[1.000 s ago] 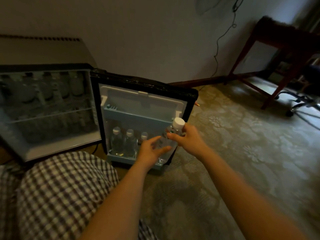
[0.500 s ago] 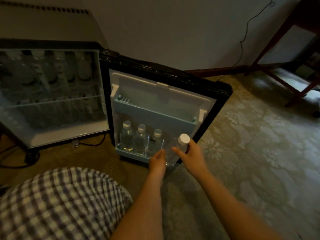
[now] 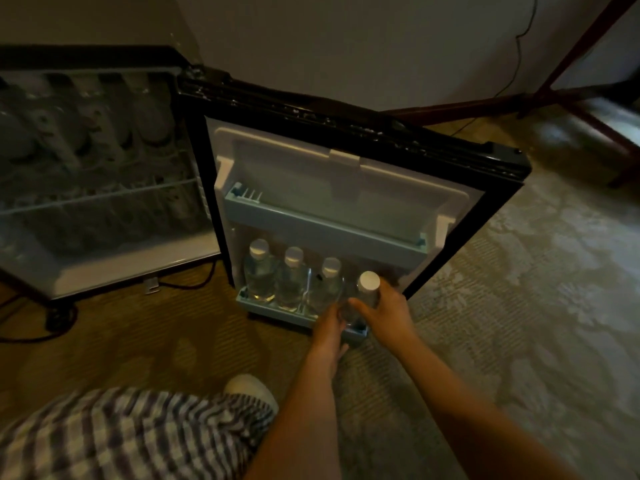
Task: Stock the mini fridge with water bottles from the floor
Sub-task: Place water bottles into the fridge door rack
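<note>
- The mini fridge (image 3: 104, 188) is standing open on the left, its inside dim and blurred; shapes like bottles seem to be lying on the upper shelf, but I cannot tell for sure.
- The fridge door (image 3: 346, 188) is swung wide toward the camera, showing its pale inner lining and two shelves.
- The upper door shelf (image 3: 322, 230) is holding nothing that I can see.
- The lower door shelf (image 3: 277, 311) is carrying three water bottles (image 3: 292, 275) standing upright in a row, white caps up, side by side.
- The right hand (image 3: 384, 311) is wrapping its grip around a fourth bottle (image 3: 367, 289) just below the white cap, holding it upright at the right end of that row, just beside the third bottle (its base is hidden behind the hands, so I cannot tell whether it is resting in the shelf).
- The left hand (image 3: 330, 327) is reaching to the lower part of the same bottle, at the shelf's front edge; its fingers are mostly hidden, so I cannot tell how tight its grip is.
- A checked trouser leg (image 3: 131, 434) and a white slipper (image 3: 251, 391) are filling the lower left.
- The patterned carpet (image 3: 519, 289) is lying under everything, with a black cable (image 3: 34, 327) trailing beneath the fridge.
- A wooden table leg (image 3: 581, 46) is slanting across the upper right corner.
</note>
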Tool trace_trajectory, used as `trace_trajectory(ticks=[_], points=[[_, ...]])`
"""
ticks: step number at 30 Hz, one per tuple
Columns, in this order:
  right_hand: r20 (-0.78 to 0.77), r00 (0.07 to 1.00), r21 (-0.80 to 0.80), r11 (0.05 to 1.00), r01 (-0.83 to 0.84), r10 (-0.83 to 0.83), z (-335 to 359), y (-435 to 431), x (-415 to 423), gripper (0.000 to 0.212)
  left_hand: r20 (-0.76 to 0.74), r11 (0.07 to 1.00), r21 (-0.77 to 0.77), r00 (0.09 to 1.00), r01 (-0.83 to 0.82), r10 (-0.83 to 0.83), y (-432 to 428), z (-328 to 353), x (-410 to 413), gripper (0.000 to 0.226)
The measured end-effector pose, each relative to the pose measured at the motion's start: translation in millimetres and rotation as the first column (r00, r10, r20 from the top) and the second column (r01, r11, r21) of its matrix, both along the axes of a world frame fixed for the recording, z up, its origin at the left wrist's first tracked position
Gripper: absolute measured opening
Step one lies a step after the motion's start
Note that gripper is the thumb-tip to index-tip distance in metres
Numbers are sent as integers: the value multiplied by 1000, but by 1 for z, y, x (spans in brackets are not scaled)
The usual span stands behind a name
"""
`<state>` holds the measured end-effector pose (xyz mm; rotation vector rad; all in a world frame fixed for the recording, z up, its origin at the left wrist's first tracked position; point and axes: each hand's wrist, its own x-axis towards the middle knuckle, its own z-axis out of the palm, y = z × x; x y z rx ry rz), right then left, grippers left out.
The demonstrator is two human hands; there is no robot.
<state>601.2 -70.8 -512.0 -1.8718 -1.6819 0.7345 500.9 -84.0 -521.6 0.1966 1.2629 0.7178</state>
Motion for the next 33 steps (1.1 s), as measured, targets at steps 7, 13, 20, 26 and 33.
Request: trace_trajectory(ticks=[7,13,20,26,33], points=[[15,1000,-150,989,2,0,-22,9,-3,45,-13,999,-18,999,-45,45,3,-12,1,40],[7,998,-177,982,68,-68,-20,13,-7,45,-18,998,-13,998,-67,67,6,-4,2,41],[-29,989,28,989,148,-147,7,-9,-8,43,-276,990,102,959,95,-63,1,8,-2,40],[-17,996,47,995,87,-86,43,-28,3,26,-500,926,246,856,285,-130,-21,46,4,33],[42,999,210,978,-8,-1,120,-38,-10,20,-673,799,397,736,451,-81,-32,122,-34,27]])
